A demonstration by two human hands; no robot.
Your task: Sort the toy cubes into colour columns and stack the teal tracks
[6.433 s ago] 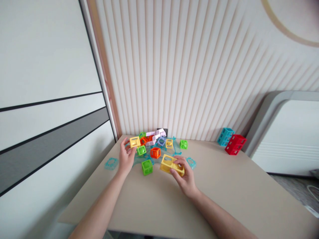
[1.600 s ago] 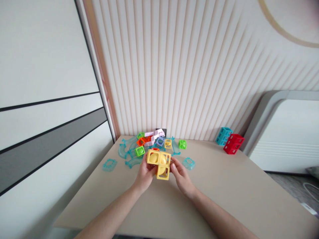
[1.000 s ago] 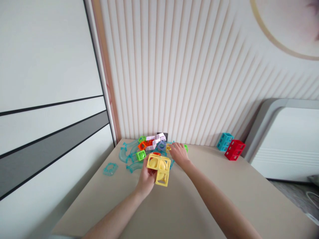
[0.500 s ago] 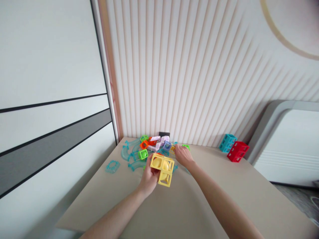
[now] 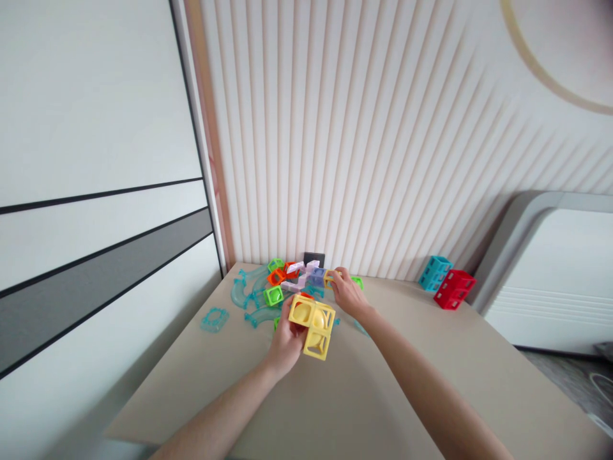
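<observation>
Nearest, the left hand (image 5: 287,335) is clamped on an L of joined yellow cubes (image 5: 311,322), held off the desk (image 5: 431,370) near its middle. Beyond it, the right hand (image 5: 347,295) has its fingertips closed on a small yellow cube (image 5: 329,276) in the loose pile at the far edge. Lifting it straight up would likely spare the lilac pieces (image 5: 306,271) just beside it. The yellow L is best kept level.

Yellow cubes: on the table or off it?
Off it. The left hand grips the yellow cubes clear of the table.
</observation>
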